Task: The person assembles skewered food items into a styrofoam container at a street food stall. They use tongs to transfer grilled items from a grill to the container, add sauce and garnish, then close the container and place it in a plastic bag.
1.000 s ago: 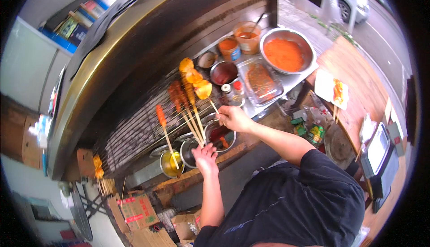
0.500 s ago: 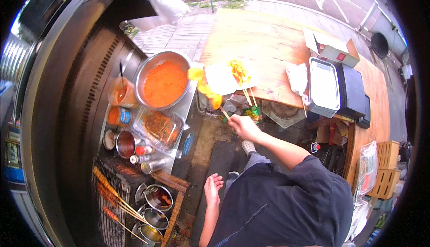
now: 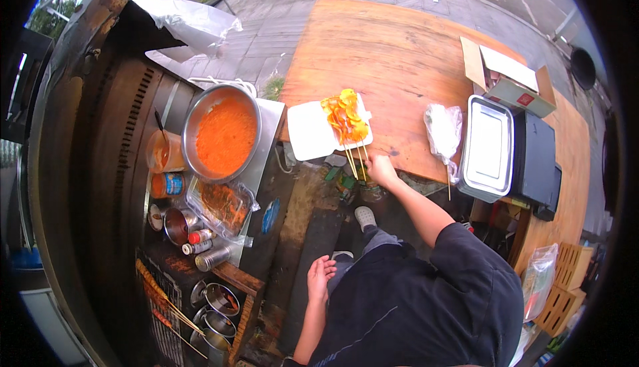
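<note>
The right hand [image 3: 382,170] is at the near edge of the wooden table [image 3: 399,67], its fingers closed on the stick end of the rightmost of several skewers [image 3: 346,117]. The left hand [image 3: 321,274] hangs loosely half open in front of the person's leg, holding nothing.

The skewers, coated yellow and orange, lie in a white foam box [image 3: 308,130] on the table's corner, their sticks jutting out over the edge. Farther right on the same wood are a knotted plastic bag [image 3: 444,130], a stack of metal trays [image 3: 489,190] and an open cardboard box [image 3: 516,95]. Beyond the table run a paved sidewalk [image 3: 266,40] and a road.

On the left, under a dark metal hood [image 3: 86,187], a metal counter [image 3: 269,117] carries a wide steel bowl [image 3: 188,134] filled with an orange-red mass. Beside it stand a plastic tub [image 3: 157,160] with orange contents and a dark handle sticking up, a jar with a blue label [image 3: 174,184], and a clear tray [image 3: 248,195] of reddish food. Nearer are a metal cup [image 3: 196,219] of dark red sauce and three shakers [image 3: 212,259]. Other skewers rest across the grill, beside small metal pots [image 3: 218,324].
</note>
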A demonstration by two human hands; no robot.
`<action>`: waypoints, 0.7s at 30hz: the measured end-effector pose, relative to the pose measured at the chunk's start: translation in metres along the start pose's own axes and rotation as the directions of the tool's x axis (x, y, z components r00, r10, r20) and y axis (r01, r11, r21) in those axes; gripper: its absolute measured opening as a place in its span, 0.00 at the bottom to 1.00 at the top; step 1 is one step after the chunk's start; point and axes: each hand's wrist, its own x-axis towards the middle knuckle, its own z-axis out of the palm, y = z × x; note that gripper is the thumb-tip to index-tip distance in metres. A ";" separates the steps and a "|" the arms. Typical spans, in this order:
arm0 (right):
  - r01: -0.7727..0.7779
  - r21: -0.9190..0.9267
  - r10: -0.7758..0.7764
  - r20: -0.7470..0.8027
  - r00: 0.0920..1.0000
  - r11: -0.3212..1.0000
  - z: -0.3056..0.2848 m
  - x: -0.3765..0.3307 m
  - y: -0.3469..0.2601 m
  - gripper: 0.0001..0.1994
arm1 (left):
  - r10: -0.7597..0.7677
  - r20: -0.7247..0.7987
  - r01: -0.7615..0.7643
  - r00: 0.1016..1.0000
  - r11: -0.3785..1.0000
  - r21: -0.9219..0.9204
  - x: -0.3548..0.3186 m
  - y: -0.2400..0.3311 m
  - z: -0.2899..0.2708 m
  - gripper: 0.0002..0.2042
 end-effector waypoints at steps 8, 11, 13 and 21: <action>-0.039 -0.028 0.040 0.019 0.999 0.999 -0.003 -0.001 -0.006 0.13 | 0.004 -0.065 -0.004 0.998 1.000 0.003 -0.008 -0.010 -0.008 0.16; 0.004 -0.296 -0.015 -0.032 0.999 0.955 -0.021 -0.007 -0.010 0.13 | 0.019 -0.102 -0.021 0.995 1.000 -0.020 -0.018 -0.025 -0.024 0.16; 0.061 -0.169 -0.105 -0.265 0.959 0.984 -0.027 -0.019 -0.023 0.15 | 0.017 -0.094 -0.017 0.995 1.000 -0.002 -0.022 -0.044 -0.039 0.16; 0.665 0.051 -0.648 0.295 0.702 0.745 0.062 -0.126 -0.129 0.07 | 0.209 -0.685 -0.071 0.698 0.972 0.225 -0.118 -0.167 -0.225 0.10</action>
